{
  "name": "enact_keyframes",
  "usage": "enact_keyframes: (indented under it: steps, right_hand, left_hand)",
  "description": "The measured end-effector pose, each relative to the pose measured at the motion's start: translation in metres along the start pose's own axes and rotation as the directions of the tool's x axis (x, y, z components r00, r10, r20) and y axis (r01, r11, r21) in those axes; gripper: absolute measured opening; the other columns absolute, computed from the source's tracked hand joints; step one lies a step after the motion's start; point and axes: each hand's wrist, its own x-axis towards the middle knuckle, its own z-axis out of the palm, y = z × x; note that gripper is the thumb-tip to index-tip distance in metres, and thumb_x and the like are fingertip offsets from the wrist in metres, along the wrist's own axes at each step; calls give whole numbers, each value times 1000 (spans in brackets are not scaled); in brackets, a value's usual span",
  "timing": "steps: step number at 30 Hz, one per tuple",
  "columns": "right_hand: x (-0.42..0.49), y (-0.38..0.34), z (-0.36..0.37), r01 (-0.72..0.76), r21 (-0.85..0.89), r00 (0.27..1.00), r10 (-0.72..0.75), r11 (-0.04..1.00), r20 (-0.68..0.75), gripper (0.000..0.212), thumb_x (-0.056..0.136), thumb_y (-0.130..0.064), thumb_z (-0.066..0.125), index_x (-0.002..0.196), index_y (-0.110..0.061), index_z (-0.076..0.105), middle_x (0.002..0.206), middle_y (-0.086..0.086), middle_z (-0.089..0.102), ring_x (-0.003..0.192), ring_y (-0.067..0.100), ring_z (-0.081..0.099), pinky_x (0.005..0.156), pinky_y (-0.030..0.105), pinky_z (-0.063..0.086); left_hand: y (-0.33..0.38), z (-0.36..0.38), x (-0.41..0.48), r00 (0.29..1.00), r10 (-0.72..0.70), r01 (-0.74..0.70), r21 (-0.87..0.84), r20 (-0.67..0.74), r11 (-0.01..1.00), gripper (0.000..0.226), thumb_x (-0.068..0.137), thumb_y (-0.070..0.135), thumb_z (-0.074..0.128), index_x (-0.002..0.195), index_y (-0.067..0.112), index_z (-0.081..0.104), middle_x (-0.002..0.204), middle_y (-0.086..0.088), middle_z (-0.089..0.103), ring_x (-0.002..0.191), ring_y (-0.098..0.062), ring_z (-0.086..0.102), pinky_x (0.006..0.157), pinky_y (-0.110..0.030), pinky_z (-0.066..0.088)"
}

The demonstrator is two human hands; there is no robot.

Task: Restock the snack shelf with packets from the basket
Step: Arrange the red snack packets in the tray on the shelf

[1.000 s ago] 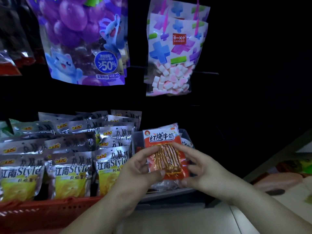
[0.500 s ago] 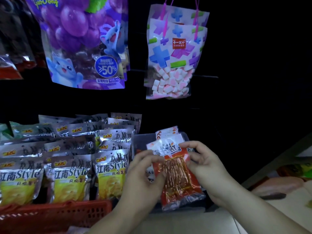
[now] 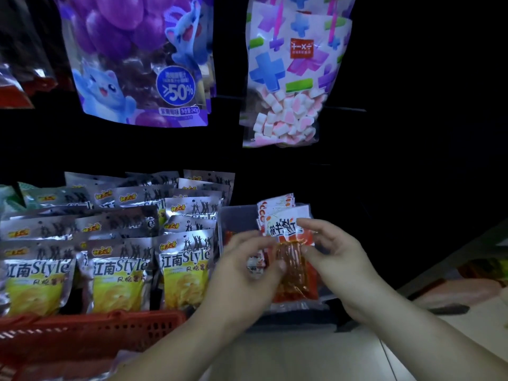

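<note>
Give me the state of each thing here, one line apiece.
left hand, pinches the red packet by its left edge.
right hand, grips its upper right side.
red packet, held over the clear bin.
clear bin, holds more packets standing upright.
silver chip bags, standing in rows.
grape bag, hanging.
marshmallow bag, hanging.
red basket, in front of the chip bags.

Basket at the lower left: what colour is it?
The basket is red; head view.

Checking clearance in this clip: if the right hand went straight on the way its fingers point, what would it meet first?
The right hand pinches the red packet; pushed on, up and leftward, it would probably meet the upright packets in the clear bin next, though depth is unclear.
</note>
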Motion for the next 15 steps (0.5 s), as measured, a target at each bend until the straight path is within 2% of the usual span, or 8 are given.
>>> enact_keyframes:
  steps: [2, 4, 5, 7, 9, 11, 12, 15]
  right_hand:
    - [-1, -4, 5, -25, 44, 996, 21, 999, 82, 46, 103, -2, 56, 118, -43, 70, 112, 2, 76, 103, 26, 74, 79, 44, 62]
    - [-3, -11, 8, -109, 111, 973, 83, 988, 214, 43, 106, -1, 49, 118, -37, 69, 114, 3, 76, 101, 28, 75, 77, 50, 63]
    - [-2, -13, 7, -128, 107, 968, 101, 986, 231, 40, 107, -2, 46, 119, -34, 67, 117, 3, 76, 99, 28, 76, 78, 54, 63]
    - [7, -10, 0, -31, -8, 990, 32, 999, 141, 36, 105, -4, 51, 123, -34, 61, 128, 0, 70, 91, 27, 77, 78, 57, 63]
    - [20, -4, -11, 83, -211, 995, -68, 974, 75, 56, 97, -11, 68, 138, -46, 51, 135, -2, 61, 85, 23, 76, 72, 48, 64]
    - [36, 3, -19, 105, -288, 991, -77, 952, 106, 78, 88, -17, 80, 146, -53, 43, 132, -2, 61, 82, 8, 72, 67, 25, 60]
    - [44, 6, -22, 115, -343, 989, -75, 932, 126, 73, 87, -19, 82, 144, -50, 47, 127, -4, 63, 78, 1, 67, 64, 18, 55]
    - [71, 18, -35, 183, -558, 983, -155, 809, 97, 34, 91, -18, 77, 107, -44, 63, 96, -7, 63, 59, 1, 52, 61, 26, 46]
  left_hand:
    - [4, 11, -3, 993, -29, 43, -119, 117, 992, 52, 84, 35, 81, 131, 40, 61, 124, 23, 64, 115, 7, 60, 99, -30, 55]
    - [2, 15, 2, 990, -82, 101, -177, 112, 979, 54, 87, 17, 77, 131, 41, 56, 120, 20, 68, 108, 0, 67, 90, -35, 60]
    - [-1, 14, 7, 989, -113, 132, -221, 96, 966, 52, 90, 6, 71, 128, 38, 57, 118, 16, 69, 104, -5, 70, 83, -39, 63]
    - [-4, 11, 18, 981, -146, 176, -274, 128, 946, 51, 92, -9, 64, 124, 30, 57, 116, 9, 73, 103, -7, 71, 81, -33, 63]
    - [-6, 13, 26, 973, -124, 175, -273, 194, 946, 50, 92, -10, 64, 124, 26, 57, 113, 8, 75, 106, -6, 71, 87, -30, 60]
    - [-11, 21, 32, 965, -109, 172, -259, 240, 951, 48, 91, -10, 65, 122, 26, 58, 112, 6, 75, 106, -8, 71, 90, -33, 60]
    - [-16, 26, 36, 964, -104, 167, -251, 245, 953, 46, 91, -9, 66, 120, 26, 58, 112, 5, 75, 106, -8, 71, 90, -33, 60]
    - [-31, 37, 49, 964, -114, 163, -193, 239, 968, 40, 90, -5, 70, 116, 23, 60, 110, 5, 74, 103, -2, 68, 85, -21, 57]
